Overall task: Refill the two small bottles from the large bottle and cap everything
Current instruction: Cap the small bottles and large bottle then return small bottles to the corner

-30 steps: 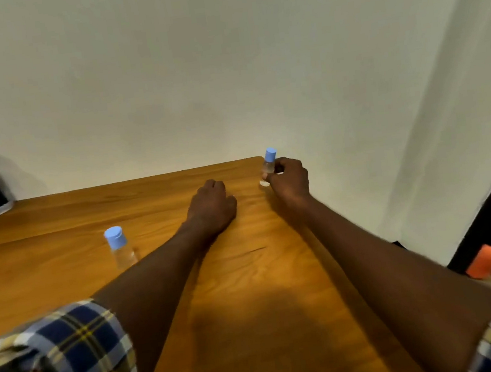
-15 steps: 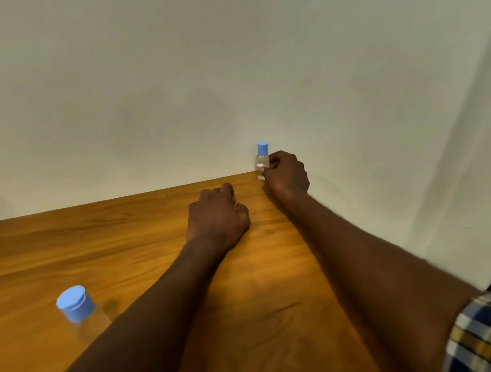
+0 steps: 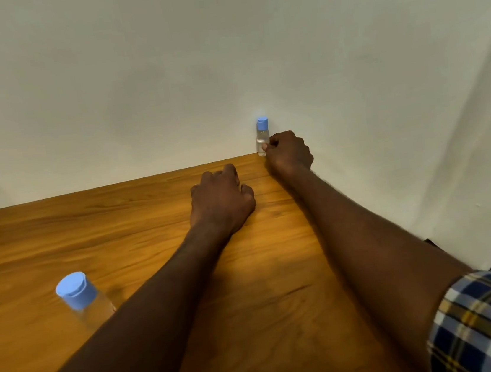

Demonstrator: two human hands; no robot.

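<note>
At far right corner of wooden table, against white wall — small clear bottle, blue cap on, upright. Right hand just beside it, fingers curled, thumb and fingertips pinching bottle's lower body. Left hand nearer than corner, knuckles up, fingers loosely curled, resting on table, holding nothing. Second small capped bottle well apart, toward table's near left — upright, beside left forearm.

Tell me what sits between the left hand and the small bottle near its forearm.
Nothing visible. The left hand rests knuckles-down on the wooden table; the near small bottle stands capped beside its forearm, bare tabletop between them. The right hand grips the far small bottle.
</note>
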